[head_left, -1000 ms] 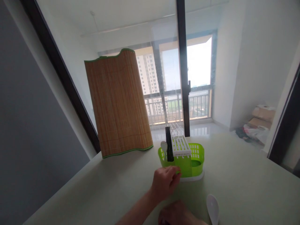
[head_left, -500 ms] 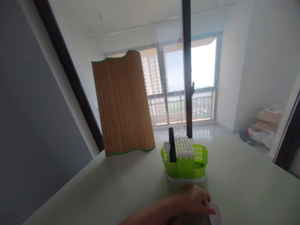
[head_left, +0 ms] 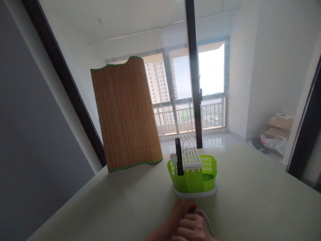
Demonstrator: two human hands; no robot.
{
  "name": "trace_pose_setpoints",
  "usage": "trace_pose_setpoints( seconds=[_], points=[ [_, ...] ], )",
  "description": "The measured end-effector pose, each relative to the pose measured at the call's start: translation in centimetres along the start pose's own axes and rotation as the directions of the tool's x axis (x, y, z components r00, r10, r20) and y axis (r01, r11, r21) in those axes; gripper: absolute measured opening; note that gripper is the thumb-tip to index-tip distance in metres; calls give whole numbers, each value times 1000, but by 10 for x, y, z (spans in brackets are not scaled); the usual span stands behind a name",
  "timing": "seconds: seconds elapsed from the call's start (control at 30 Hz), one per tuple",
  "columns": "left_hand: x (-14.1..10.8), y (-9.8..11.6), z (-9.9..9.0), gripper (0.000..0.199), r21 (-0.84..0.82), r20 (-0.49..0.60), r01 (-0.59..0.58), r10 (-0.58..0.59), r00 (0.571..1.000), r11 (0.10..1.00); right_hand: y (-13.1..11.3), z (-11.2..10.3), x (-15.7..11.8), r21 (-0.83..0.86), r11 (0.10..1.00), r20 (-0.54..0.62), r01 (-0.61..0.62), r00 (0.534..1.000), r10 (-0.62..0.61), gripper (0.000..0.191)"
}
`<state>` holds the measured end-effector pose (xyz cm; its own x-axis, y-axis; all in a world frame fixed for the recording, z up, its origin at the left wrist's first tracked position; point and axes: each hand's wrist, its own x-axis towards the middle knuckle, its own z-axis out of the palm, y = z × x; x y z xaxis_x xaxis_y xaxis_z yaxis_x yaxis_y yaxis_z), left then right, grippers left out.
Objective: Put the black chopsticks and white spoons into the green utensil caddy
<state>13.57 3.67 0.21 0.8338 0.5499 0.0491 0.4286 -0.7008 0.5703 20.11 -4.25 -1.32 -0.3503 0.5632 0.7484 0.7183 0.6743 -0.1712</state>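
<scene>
A white spoon (head_left: 207,221) shows its pale rounded edge at the bottom of the view, partly covered by my hands. My left hand (head_left: 184,208) reaches in from the lower left and is closed at the spoon's upper end; its fingers are mostly hidden. In front of it, my right hand (head_left: 192,228) has its fingers curled around the spoon, overlapping the left. Just beyond both hands stands a bright green utensil caddy (head_left: 193,183) on a white base. Black chopsticks (head_left: 179,157) and another white spoon (head_left: 173,158) stand upright in its left compartment.
A bamboo mat (head_left: 126,115) with green edging stands curved at the back left of the white table (head_left: 253,197). Behind the table is a dark-framed glass door (head_left: 193,73). Boxes and bags (head_left: 273,135) lie on the floor beyond, at right.
My left hand has drawn back leftward with the white spoon. My right hand has come into view over it and closed around the spoon. The whole view has shifted slightly.
</scene>
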Motion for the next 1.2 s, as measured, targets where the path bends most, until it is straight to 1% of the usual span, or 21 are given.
trace_pose_setpoints(
  seconds=[0.03,0.07,0.1,0.17,0.23,0.27,0.33,0.37,0.43,0.47,0.5,0.57,0.67,0.73,0.8,0.9,0.93,0.97,1.0,1.1,1.2],
  points=[
    [-10,-6,-8,13,-46,-39,9,-11,999,999,2,-6,5,-75,996,-36,49,998,-52,37],
    [-20,-11,-17,13,-89,-87,13,-21,996,996,3,-11,10,-118,992,-73,46,996,-55,32],
    [-30,-14,-28,13,-121,-138,13,-30,990,993,4,-15,13,-113,994,-108,-8,994,-4,27],
    [-48,-17,-53,20,-124,-229,26,-54,972,992,4,-19,14,-15,984,-151,-180,973,176,15],
    [-61,-17,-82,29,-35,-331,38,-48,942,999,6,-15,12,98,932,-158,-350,919,361,8],
    [-66,-15,-96,30,28,-392,33,-19,920,999,7,-11,10,140,900,-155,-413,888,432,10],
    [-70,-11,-125,29,154,-526,0,81,847,988,10,-1,6,195,845,-125,-497,842,524,16],
    [-71,-9,-138,26,215,-587,-21,146,797,976,12,4,5,210,826,-94,-524,830,550,18],
    [-67,-3,-160,22,341,-670,-56,285,686,938,13,10,3,227,806,-21,-547,824,566,18],
    [-64,0,-168,20,403,-689,-64,348,635,913,13,13,2,232,806,11,-545,830,557,18],
    [-59,4,-175,20,461,-693,-66,405,596,885,13,14,1,232,810,39,-539,837,546,19],
    [-45,10,-185,21,554,-669,-72,495,554,829,12,16,-1,221,823,74,-523,850,521,20],
    [-22,17,-193,23,638,-601,-115,586,543,761,11,17,-4,183,844,93,-504,864,495,23],
    [-10,19,-198,23,655,-580,-140,613,536,742,11,17,-4,157,859,99,-487,873,477,24],
    [-3,21,-203,23,655,-593,-141,620,514,743,12,17,-5,137,869,110,-475,880,463,25],
    [1,21,-210,21,634,-646,-116,605,465,765,13,18,-5,113,873,115,-474,879,463,26],
    [2,20,-211,21,627,-655,-108,598,462,771,13,19,-6,106,874,118,-475,878,463,26],
    [4,19,-209,21,623,-654,-106,590,473,775,13,19,-6,102,874,122,-474,878,462,26],
    [6,17,-207,22,621,-641,-110,584,498,776,13,20,-7,101,875,127,-474,878,461,27],
    [17,7,-190,28,621,-553,-132,551,625,773,12,23,-8,96,882,139,-462,883,448,28],
    [32,-3,-171,32,600,-482,-107,465,743,793,12,24,-9,92,893,146,-441,893,426,31]
  ],
)
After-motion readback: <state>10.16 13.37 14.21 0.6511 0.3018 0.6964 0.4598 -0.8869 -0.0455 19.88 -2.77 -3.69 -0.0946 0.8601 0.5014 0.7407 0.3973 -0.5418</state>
